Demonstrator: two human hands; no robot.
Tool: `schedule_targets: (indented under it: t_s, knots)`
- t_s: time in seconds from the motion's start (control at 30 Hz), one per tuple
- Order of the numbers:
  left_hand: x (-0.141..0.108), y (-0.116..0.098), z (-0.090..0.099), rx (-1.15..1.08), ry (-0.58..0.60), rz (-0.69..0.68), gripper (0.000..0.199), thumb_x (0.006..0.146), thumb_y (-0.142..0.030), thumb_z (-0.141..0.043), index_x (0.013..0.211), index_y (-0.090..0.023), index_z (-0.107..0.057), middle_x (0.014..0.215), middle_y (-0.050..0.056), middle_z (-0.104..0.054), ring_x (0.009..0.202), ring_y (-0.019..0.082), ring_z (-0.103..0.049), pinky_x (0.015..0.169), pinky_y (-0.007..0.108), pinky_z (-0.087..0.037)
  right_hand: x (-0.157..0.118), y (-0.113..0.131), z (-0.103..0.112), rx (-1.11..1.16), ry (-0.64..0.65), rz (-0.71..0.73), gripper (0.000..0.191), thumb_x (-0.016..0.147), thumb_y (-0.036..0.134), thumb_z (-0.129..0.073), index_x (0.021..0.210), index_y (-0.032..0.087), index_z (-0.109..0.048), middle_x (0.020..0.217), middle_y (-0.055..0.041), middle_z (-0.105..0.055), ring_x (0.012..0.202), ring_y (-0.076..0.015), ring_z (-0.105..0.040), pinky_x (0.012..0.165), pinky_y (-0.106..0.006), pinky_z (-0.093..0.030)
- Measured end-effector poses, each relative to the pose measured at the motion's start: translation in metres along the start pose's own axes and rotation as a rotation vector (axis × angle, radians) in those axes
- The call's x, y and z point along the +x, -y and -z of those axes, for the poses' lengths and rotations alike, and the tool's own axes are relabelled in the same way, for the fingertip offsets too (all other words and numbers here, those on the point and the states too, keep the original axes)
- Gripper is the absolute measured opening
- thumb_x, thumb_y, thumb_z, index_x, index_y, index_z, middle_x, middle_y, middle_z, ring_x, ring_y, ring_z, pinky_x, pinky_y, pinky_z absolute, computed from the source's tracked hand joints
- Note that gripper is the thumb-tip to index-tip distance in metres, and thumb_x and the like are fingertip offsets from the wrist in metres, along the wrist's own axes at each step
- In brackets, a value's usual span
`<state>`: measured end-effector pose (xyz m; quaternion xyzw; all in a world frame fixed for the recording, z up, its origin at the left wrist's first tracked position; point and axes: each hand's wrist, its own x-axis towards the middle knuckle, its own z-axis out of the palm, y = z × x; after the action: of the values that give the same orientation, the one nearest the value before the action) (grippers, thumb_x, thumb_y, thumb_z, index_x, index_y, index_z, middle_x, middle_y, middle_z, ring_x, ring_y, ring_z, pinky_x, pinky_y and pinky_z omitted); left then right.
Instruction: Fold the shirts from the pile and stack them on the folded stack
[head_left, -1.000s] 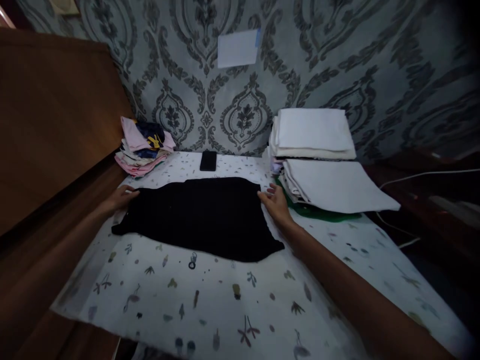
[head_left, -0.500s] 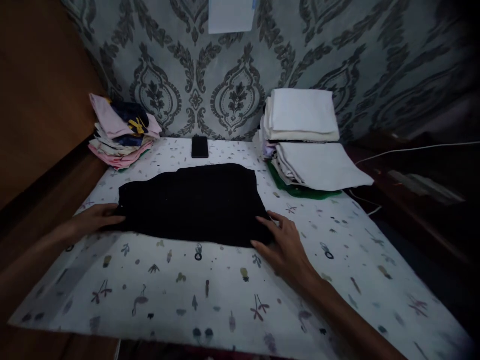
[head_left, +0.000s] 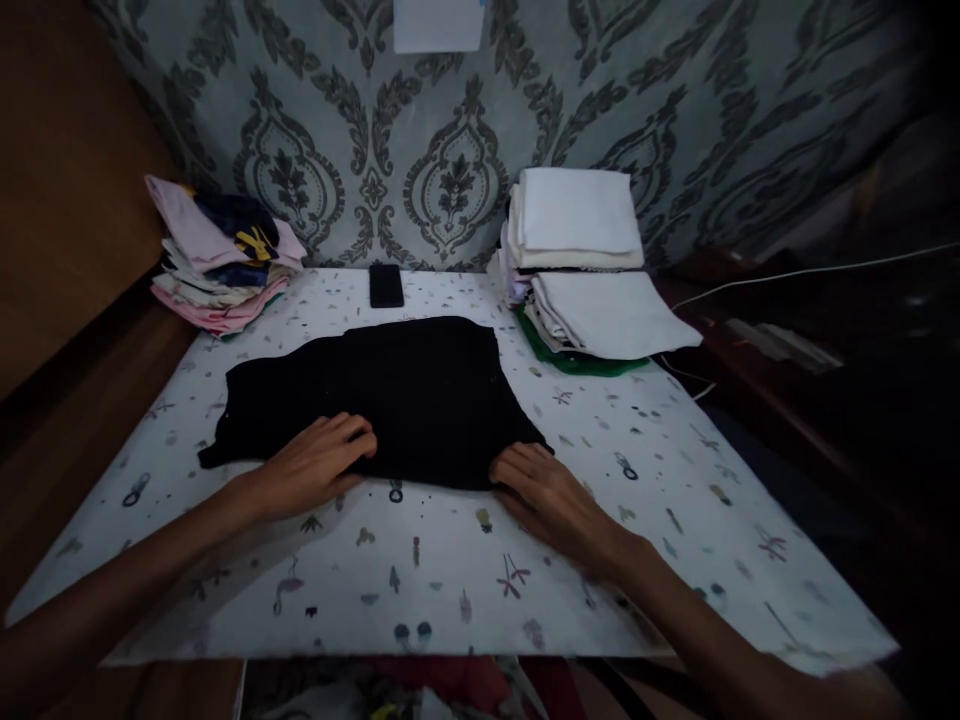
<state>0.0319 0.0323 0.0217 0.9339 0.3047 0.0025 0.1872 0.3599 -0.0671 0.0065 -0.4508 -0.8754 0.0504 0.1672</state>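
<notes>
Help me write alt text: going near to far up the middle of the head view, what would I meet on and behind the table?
Table edge → black cloth → phone → wall. The left hand and right hand overlap the cloth's near side, so they're left out.

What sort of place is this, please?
Probably a room in a home: the wallpaper is ornate, the tablecloth has small printed figures, and folded clothes are stacked at the back left.

The left hand (head_left: 316, 462) hides some black cloth (head_left: 405, 395); the white sheet (head_left: 438, 25) is cropped above.
</notes>
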Motion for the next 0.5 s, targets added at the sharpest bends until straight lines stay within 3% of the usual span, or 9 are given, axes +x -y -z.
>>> schedule_targets:
  t_s: [0.07,0.17,0.27,0.4,0.5]
  knots:
    - [-0.018,-0.007,0.002,-0.021,0.045,-0.028,0.015,0.091,-0.020,-0.052,0.102,-0.023,-0.061,0.118,0.008,-0.060,0.101,0.023,-0.058,0.080,0.034,-0.047,-0.012,0.000,0.001,0.014,-0.020,0.045,0.016,0.096,0.010,-0.048,0.094,0.021,-0.060,0.095,-0.0079,-0.067,0.085,-0.0222,-0.061,0.074,-0.039,-0.051]
    - [-0.041,-0.017,0.004,-0.040,0.085,-0.001,0.015,0.092,-0.021,-0.050,0.101,-0.023,-0.062,0.110,0.007,-0.060,0.093,0.022,-0.059,0.066,0.030,-0.045,-0.025,-0.003,0.000,0.081,-0.056,0.101,0.011,0.097,0.017,-0.053,0.096,0.021,-0.062,0.105,-0.0094,-0.067,0.094,-0.0233,-0.062,0.079,-0.041,-0.052]
    - [-0.049,-0.027,0.002,-0.017,0.084,0.059,0.018,0.098,-0.029,-0.046,0.105,-0.025,-0.062,0.109,0.007,-0.063,0.095,0.022,-0.062,0.070,0.030,-0.048,-0.033,-0.011,-0.005,0.118,-0.160,0.055,0.014,0.097,0.021,-0.054,0.107,0.023,-0.064,0.114,-0.0110,-0.066,0.104,-0.0257,-0.063,0.086,-0.044,-0.053]
    - [-0.044,-0.039,-0.007,0.147,-0.003,0.061,0.028,0.097,-0.026,-0.047,0.124,-0.025,-0.059,0.117,0.009,-0.063,0.106,0.024,-0.062,0.088,0.036,-0.051,-0.038,-0.025,-0.010,0.068,-0.324,-0.393,0.042,0.093,0.043,-0.060,0.128,0.020,-0.057,0.120,-0.0161,-0.061,0.110,-0.0334,-0.060,0.087,-0.050,-0.053]
    - [-0.042,-0.044,-0.015,0.264,-0.024,0.035,0.031,0.099,-0.017,-0.040,0.120,-0.022,-0.062,0.117,0.009,-0.064,0.105,0.023,-0.062,0.091,0.038,-0.050,-0.042,-0.031,-0.010,0.144,-0.260,-0.630,0.039,0.084,0.051,-0.065,0.108,0.020,-0.063,0.101,-0.0124,-0.063,0.094,-0.0319,-0.061,0.078,-0.047,-0.053]
